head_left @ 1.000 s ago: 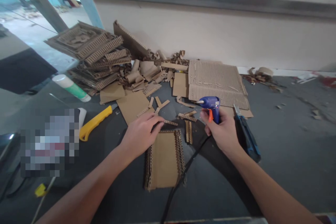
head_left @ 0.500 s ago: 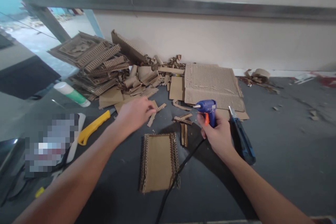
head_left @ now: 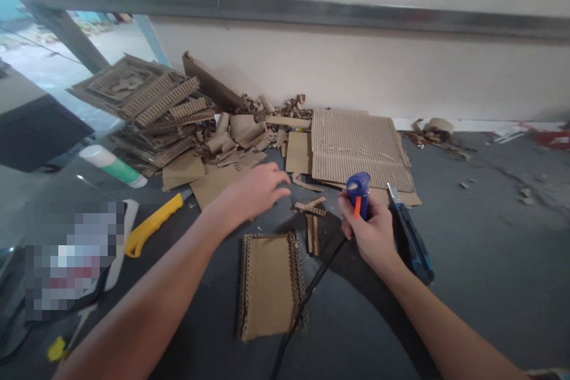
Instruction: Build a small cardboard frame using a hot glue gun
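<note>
My right hand [head_left: 374, 234] is wrapped round a blue hot glue gun [head_left: 360, 193] with an orange trigger; its nozzle points toward me. A black cord [head_left: 327, 267] runs from it toward the near edge. My left hand [head_left: 258, 190] is over the table with its fingers apart and nothing visible in them. Just right of its fingertips lie small corrugated cardboard strips [head_left: 310, 209], with another cardboard strip [head_left: 312, 234] nearer to me. Below, between my forearms, sits a flat cardboard piece [head_left: 269, 285] with corrugated strips along its edges. The cord crosses its lower right corner.
A utility knife [head_left: 412, 240] lies right of my right hand, a yellow-handled tool [head_left: 154, 222] left of my left arm. A leaning cardboard stack [head_left: 155, 107], cardboard scraps [head_left: 243, 133] and a corrugated sheet [head_left: 360, 145] lie along the wall. A white-and-green tube [head_left: 113, 166] stands at left.
My left hand has moved right, and its fingers have spread. The glue gun has turned so that its nozzle, which pointed left, now faces me. The view has shifted slightly.
</note>
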A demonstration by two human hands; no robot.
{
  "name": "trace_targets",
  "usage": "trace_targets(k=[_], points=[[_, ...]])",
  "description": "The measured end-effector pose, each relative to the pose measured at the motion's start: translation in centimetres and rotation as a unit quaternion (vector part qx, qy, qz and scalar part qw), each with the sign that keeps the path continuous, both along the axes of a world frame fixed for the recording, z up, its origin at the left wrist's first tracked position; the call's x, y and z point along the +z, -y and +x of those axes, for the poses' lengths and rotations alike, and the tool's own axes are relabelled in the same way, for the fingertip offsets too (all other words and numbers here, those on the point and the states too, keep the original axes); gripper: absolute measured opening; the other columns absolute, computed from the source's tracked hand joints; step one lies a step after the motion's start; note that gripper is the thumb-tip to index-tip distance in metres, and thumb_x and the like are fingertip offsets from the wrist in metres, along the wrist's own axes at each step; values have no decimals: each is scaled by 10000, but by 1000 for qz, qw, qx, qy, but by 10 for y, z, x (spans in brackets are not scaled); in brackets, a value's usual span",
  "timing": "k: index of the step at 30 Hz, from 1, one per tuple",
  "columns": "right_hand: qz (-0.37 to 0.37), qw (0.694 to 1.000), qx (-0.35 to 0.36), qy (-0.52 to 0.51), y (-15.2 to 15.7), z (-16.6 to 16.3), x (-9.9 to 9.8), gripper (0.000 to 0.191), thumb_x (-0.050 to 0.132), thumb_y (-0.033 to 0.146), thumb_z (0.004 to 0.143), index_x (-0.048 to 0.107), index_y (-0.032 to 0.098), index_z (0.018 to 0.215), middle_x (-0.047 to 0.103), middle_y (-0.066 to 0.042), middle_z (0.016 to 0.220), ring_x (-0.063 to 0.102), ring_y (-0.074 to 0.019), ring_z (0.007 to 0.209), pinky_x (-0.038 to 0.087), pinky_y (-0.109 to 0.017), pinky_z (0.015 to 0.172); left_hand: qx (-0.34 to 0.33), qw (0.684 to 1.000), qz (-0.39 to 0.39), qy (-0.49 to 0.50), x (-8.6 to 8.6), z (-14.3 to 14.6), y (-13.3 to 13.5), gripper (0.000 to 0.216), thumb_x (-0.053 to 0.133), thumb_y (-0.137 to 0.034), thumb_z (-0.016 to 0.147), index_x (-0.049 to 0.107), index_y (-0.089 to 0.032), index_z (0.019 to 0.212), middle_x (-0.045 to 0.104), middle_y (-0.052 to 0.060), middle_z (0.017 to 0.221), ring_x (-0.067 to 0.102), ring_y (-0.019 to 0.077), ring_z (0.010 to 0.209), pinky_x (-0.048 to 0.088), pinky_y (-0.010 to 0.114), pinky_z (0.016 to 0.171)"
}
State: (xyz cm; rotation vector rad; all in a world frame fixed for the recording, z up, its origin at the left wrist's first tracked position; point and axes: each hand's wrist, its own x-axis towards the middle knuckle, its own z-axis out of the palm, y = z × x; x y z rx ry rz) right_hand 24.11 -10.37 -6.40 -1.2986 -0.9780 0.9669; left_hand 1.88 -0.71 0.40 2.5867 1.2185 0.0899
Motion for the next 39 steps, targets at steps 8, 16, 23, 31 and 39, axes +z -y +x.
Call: trace_targets(k=[8,16,23,31,39], points=[[2,1000,-13,15,-1,6,-2,354,724,494,779,595,205,939,456,77,576,400,-71,368,320,-235,349,-95,994,18,-40,-9,25,17,218,507,-224,951,708,-183,1025,688,99,1045,624,263,1019,471,324,743],[39,977,47,203,7,6,18,351,748,491,727,593,210,867,542,30,670,485,-119,588,426,-256,550,16,999,48,18,19,-13,-3,120,638,-278,845,728,-229,908,720,31,902,641,219,843,433,300,753],[116,883,-29,454,25,-15,17,359,706,507,767,478,234,716,434,74,496,377,-85,422,326,-231,431,115,989,78,55,57,-51,-1,243,648,-374,872,761,-177,957,724,23,798,568,164,751,401,311,824],[270,751,-22,602,36,-41,6,290,690,353,824,644,197,1064,661,-17,672,644,-148,594,484,-236,548,108,990,88,31,70,-78,-1,246,689,-338,831,763,-140,958,680,-17,751,544,105,713,392,300,868],[305,683,-11,663,36,-40,3,411,686,302,858,605,170,1239,725,-67,813,680,-159,681,537,-242,651,79,993,75,54,68,-71,-4,228,730,-337,799,765,-141,910,685,-16,739,566,120,729,414,308,855]])
